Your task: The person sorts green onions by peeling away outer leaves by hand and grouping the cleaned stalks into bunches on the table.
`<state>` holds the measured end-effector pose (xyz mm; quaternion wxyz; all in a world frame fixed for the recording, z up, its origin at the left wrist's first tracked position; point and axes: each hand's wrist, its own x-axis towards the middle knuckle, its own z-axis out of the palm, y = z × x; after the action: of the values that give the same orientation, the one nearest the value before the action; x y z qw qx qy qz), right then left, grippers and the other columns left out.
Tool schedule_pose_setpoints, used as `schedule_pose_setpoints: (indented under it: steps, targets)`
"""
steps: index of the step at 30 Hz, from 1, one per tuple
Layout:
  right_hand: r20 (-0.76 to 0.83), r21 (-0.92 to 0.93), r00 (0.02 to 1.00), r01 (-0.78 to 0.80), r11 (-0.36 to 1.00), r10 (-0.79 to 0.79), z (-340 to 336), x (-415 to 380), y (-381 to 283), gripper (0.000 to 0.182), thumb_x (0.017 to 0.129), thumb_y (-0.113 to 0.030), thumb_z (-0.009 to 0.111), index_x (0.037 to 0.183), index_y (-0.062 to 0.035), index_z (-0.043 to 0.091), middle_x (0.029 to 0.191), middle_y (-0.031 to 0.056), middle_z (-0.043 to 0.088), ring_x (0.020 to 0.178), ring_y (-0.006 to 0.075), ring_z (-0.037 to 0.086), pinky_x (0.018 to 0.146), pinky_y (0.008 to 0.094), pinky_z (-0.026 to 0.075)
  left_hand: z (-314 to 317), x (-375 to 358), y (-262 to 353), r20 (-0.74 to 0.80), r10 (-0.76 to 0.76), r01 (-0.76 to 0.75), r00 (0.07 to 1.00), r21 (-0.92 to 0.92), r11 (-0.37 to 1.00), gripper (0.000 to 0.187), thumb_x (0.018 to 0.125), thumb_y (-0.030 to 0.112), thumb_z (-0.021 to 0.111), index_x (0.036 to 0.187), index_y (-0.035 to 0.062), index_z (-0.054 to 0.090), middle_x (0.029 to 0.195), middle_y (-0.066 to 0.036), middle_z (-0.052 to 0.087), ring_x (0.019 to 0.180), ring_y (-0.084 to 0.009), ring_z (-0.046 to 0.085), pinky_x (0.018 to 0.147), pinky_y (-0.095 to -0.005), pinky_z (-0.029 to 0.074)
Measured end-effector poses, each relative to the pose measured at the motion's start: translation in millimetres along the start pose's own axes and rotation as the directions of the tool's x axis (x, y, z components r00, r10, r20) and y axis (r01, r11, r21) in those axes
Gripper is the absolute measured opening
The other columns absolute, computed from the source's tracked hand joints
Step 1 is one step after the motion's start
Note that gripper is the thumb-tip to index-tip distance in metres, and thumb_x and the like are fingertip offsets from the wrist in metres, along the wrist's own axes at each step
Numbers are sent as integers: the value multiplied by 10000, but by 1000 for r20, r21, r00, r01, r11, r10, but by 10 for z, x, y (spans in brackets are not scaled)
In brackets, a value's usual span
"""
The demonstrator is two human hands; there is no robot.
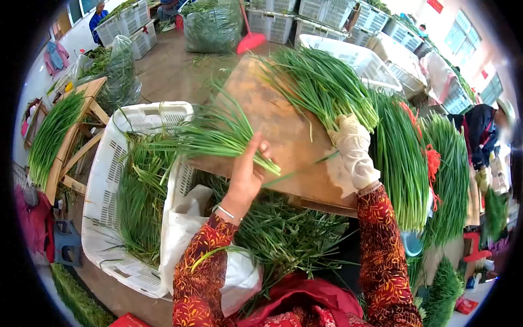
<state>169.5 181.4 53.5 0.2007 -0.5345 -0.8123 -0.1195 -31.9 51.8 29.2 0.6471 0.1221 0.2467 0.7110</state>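
Note:
My bare left hand is closed around a small bunch of garlic chives, their leaves fanning to the upper left and pale stem ends pointing right. A wooden board lies beneath. On its far right side rests a big pile of garlic chives. My right hand, in a whitish glove, has its fingers curled at the stem ends of that pile; the fingertips are partly hidden. One long loose leaf runs from near the glove toward the left hand's bunch.
Left of the board stands a white plastic basket with loose chives. Cut leaves lie heaped below the board. Long chive bundles with red ties stand at right. A co-worker is at far right. A red dustpan lies behind.

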Motion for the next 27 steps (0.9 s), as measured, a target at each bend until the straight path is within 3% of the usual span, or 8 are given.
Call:
schedule_pose_setpoints:
  steps: [2, 4, 7, 10, 19, 22, 24, 27]
  targets:
    - [94, -34, 996, -10, 999, 14, 1, 9, 10, 203, 783, -260, 598, 831, -63, 584, 786, 118, 572, 690, 301, 573, 592, 383, 458, -9, 25, -36, 2, -9, 9, 1000, -12, 1000, 137, 855, 202, 567, 848, 104, 472, 705, 35, 437, 603, -65, 428, 556, -258, 409]
    - [47, 246, 999, -36, 969, 25, -188, -89, -86, 219, 821, -287, 557, 862, -76, 598, 785, 122, 587, 700, 292, 573, 598, 374, 457, 14, 2, -37, -20, -34, 35, 999, 58, 998, 149, 849, 210, 575, 841, 102, 472, 710, 28, 444, 579, -66, 419, 537, -259, 407]
    - [442, 752, 893, -423, 505, 88, -416, -349, -425, 223, 857, -225, 555, 969, -33, 580, 749, 23, 583, 670, 128, 511, 611, 255, 422, 40, -32, -92, -12, -58, 58, 998, 67, 996, 171, 837, 197, 590, 929, 80, 505, 822, -4, 523, 575, -67, 435, 522, -260, 415]
    - [584, 805, 810, -571, 159, -50, -405, -577, -712, 265, 852, -190, 571, 1002, 27, 559, 710, -25, 521, 659, 57, 452, 603, 201, 390, 17, -49, -158, -32, -102, 104, 994, 80, 991, 248, 823, 180, 607, 1024, 68, 515, 951, -28, 562, 586, -68, 453, 525, -255, 432]
    - [481, 849, 876, -455, 269, -36, -192, -672, -802, 277, 888, -253, 492, 956, -6, 595, 756, 4, 593, 649, 78, 496, 615, 222, 409, -79, -32, -97, 63, -88, 71, 994, 228, 971, 257, 821, 168, 601, 1043, 64, 527, 868, 2, 580, 616, -64, 484, 477, -240, 440]
    - [381, 898, 924, -374, 230, 15, -265, -619, -738, 281, 891, -264, 484, 966, -16, 593, 764, 7, 597, 631, 92, 506, 607, 229, 418, -1, -67, 86, 59, -40, 29, 997, 176, 984, 235, 824, 178, 595, 1018, 55, 541, 833, -2, 584, 628, -72, 517, 452, -233, 453]
    - [447, 894, 894, -447, 1, -9, -242, -577, -644, 279, 890, -267, 490, 989, -25, 586, 768, 2, 588, 638, 82, 501, 596, 218, 418, 20, -77, 134, 16, 4, -7, 1000, 181, 984, 227, 826, 187, 591, 1005, 52, 551, 836, -10, 584, 612, -77, 530, 442, -231, 468]
    - [477, 878, 876, -478, 9, -67, -281, -529, -758, 258, 887, -257, 497, 973, -29, 583, 774, 0, 585, 635, 70, 499, 581, 206, 412, -17, -103, 129, 55, -37, 24, 998, 230, 973, 242, 822, 187, 599, 1015, 46, 556, 817, 4, 562, 630, -70, 514, 454, -230, 466]
